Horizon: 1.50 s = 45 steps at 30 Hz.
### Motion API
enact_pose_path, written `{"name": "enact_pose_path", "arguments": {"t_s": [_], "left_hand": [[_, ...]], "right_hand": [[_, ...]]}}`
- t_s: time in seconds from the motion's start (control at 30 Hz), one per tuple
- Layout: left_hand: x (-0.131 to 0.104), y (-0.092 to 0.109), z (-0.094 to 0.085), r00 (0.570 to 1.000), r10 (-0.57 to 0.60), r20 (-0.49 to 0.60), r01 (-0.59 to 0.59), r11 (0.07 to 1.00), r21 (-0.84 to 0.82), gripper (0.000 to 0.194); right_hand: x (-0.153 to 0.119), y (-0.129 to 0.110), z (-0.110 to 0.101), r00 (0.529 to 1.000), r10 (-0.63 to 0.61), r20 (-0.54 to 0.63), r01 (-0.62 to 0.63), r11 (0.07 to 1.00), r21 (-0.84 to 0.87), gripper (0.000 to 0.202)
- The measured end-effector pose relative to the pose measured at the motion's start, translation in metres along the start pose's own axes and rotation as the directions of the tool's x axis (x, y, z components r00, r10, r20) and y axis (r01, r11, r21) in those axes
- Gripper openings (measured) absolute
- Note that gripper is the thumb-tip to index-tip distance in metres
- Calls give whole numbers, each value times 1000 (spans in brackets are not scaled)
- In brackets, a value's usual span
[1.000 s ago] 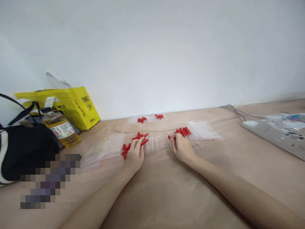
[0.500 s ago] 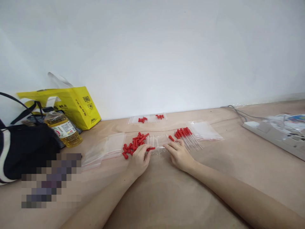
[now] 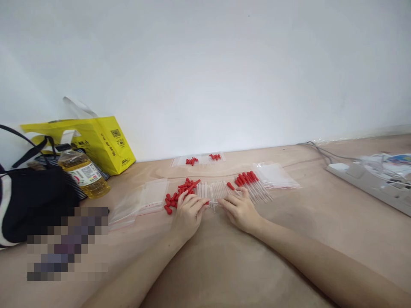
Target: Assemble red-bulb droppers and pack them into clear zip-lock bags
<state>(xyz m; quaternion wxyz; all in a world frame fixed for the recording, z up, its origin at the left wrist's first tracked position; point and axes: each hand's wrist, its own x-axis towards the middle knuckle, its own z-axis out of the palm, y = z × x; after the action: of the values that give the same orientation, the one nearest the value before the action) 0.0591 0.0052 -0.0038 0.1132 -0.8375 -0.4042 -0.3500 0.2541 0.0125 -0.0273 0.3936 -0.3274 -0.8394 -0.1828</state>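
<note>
My left hand (image 3: 190, 214) is closed on a red rubber dropper bulb (image 3: 207, 203), mostly hidden by the fingers. My right hand (image 3: 240, 210) pinches a clear glass dropper tube (image 3: 213, 203), whose end meets the bulb between the two hands. Beyond the fingers lies a row of bare glass tubes (image 3: 213, 188). A pile of loose red bulbs (image 3: 170, 200) is beside and behind my left hand. Past my right hand lie several droppers with red bulbs on them (image 3: 252, 177), tubes slanting towards me.
Clear zip bags lie left (image 3: 154, 194) and right (image 3: 278, 175); another bag (image 3: 202, 159) with red bulbs is by the wall. An oil bottle (image 3: 85, 173), yellow bag (image 3: 118, 145) and black bag (image 3: 38, 201) stand left. A white power strip (image 3: 369, 186) is right.
My left hand has shifted slightly right, its fingers now covering most of the red bulb. Bulb and glass tube, apart or barely touching before, now meet between my hands.
</note>
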Motion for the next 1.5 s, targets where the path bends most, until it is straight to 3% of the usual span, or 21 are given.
{"name": "enact_pose_path", "arguments": {"t_s": [0.33, 0.63, 0.87, 1.2, 1.5], "left_hand": [[-1, 6, -1, 997, 28, -74, -30, 999, -20, 19], [-2, 9, -4, 995, 88, -43, -88, 996, 10, 20], [-1, 13, -3, 982, 153, -114, -149, 988, 44, 19], [2, 9, -4, 971, 188, -145, -138, 945, 297, 15], [0, 17, -3, 980, 153, -126, -136, 982, 130, 14]], "right_hand": [[2, -3, -3, 997, -81, -7, 81, 997, -8, 25], [2, -1, -6, 985, -171, -15, 170, 984, -57, 24], [2, -2, -7, 980, -190, -53, 185, 978, -94, 24], [4, 1, -4, 980, -182, -80, 172, 978, -120, 17], [-1, 0, 0, 972, -219, -90, 213, 974, -73, 22]]}}
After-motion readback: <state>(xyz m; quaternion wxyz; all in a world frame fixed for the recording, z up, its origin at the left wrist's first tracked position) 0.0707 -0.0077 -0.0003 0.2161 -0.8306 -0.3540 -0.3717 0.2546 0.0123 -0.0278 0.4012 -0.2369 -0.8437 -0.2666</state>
